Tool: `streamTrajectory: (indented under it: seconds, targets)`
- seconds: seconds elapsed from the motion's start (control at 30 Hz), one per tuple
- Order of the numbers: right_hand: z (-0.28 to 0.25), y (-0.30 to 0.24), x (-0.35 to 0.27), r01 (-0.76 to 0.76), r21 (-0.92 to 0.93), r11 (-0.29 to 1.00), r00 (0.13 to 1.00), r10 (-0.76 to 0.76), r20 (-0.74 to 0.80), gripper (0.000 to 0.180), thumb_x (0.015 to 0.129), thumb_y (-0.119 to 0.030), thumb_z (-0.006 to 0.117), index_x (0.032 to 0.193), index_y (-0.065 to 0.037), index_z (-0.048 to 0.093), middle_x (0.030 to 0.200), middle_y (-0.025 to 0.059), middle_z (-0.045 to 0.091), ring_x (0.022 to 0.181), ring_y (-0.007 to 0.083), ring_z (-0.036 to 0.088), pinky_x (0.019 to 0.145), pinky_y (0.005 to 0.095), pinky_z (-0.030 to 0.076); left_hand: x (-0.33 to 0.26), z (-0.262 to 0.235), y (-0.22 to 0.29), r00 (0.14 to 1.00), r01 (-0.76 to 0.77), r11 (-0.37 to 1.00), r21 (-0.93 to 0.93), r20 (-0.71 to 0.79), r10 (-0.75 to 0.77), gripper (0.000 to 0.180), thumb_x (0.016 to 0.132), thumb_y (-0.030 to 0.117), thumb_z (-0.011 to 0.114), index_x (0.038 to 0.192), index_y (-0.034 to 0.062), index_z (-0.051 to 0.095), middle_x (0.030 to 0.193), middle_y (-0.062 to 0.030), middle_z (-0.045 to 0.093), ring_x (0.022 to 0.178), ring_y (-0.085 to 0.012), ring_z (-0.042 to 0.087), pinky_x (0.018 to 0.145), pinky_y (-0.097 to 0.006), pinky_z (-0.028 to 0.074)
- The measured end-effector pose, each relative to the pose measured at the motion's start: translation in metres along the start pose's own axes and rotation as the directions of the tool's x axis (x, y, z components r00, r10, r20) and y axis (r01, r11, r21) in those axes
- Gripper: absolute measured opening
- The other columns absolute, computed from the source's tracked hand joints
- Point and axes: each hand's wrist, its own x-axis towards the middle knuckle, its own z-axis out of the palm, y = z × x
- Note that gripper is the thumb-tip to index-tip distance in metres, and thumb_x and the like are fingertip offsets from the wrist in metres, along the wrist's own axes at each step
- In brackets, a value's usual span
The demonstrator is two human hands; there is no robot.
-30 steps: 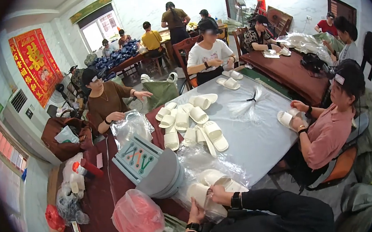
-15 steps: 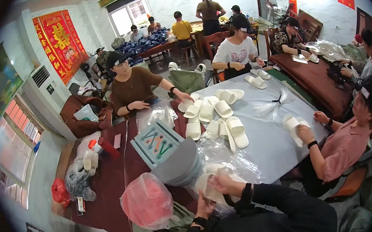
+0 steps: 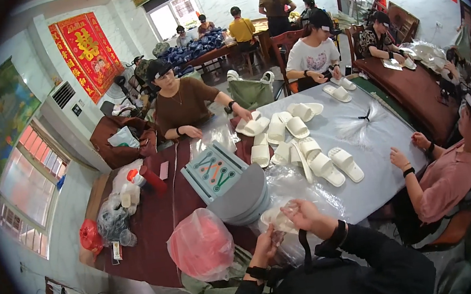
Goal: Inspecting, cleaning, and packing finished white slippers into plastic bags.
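My left hand (image 3: pixel 267 245) and my right hand (image 3: pixel 302 214) both grip a clear plastic bag (image 3: pixel 280 221) with a white slipper inside it, held at the near edge of the table. Just beyond my hands lies a heap of loose clear plastic bags (image 3: pixel 302 183). A pile of white slippers (image 3: pixel 298 140) is spread over the grey table top (image 3: pixel 373 149) farther out. Both my forearms wear dark sleeves and a dark wristband.
A grey cap brim (image 3: pixel 240 195) and a teal box (image 3: pixel 215 169) sit left of my hands, with a pink-red plastic bag (image 3: pixel 200 245) beside them. Three people sit around the table handling slippers. Bottles and bags crowd the dark red table (image 3: pixel 163 223) at left.
The view has swung left and downward, so the table and people shifted right in the picture. My hands stay together on the bagged slipper, with the right hand raised a little.
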Motion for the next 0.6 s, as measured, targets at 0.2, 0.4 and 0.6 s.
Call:
streamTrajectory:
  seconds: [0.2,0.4,0.6]
  targets:
    - [0.035,-0.008,-0.035,-0.029,0.102,0.994,0.992,0.016,0.122,0.035,0.091,-0.019,0.036,0.114,0.007,0.029,0.11,0.0191,0.038,0.106,0.0288,0.04,0.093,0.0356,0.036,-0.022,0.032,0.02,0.995,0.046,0.999,0.022,0.086,-0.047,0.021,0.088,0.019,0.048,0.099,0.0003,0.049,0.093,-0.0131,0.059,0.068,-0.0129,0.056,0.058,-0.022,0.047]
    - [0.075,-0.041,-0.072,-0.068,0.001,0.998,0.976,0.066,0.206,0.037,0.086,-0.014,0.042,0.114,0.008,0.029,0.113,0.019,0.037,0.106,0.03,0.041,0.096,0.0374,0.033,-0.044,0.065,0.041,0.995,-0.097,0.995,-0.01,0.03,0.097,0.014,0.088,0.015,0.048,0.094,0.0032,0.049,0.085,-0.0073,0.057,0.063,-0.0105,0.053,0.056,-0.02,0.046]
    - [0.068,-0.05,-0.071,-0.011,-0.086,0.996,0.98,0.027,0.195,0.042,0.084,-0.013,0.045,0.118,0.007,0.029,0.119,0.0195,0.037,0.11,0.0291,0.04,0.097,0.0368,0.032,-0.044,0.063,0.05,0.973,-0.171,0.98,-0.098,0.142,0.184,0.009,0.086,0.01,0.05,0.093,0.0046,0.051,0.084,-0.0061,0.057,0.065,-0.0109,0.053,0.058,-0.022,0.045]
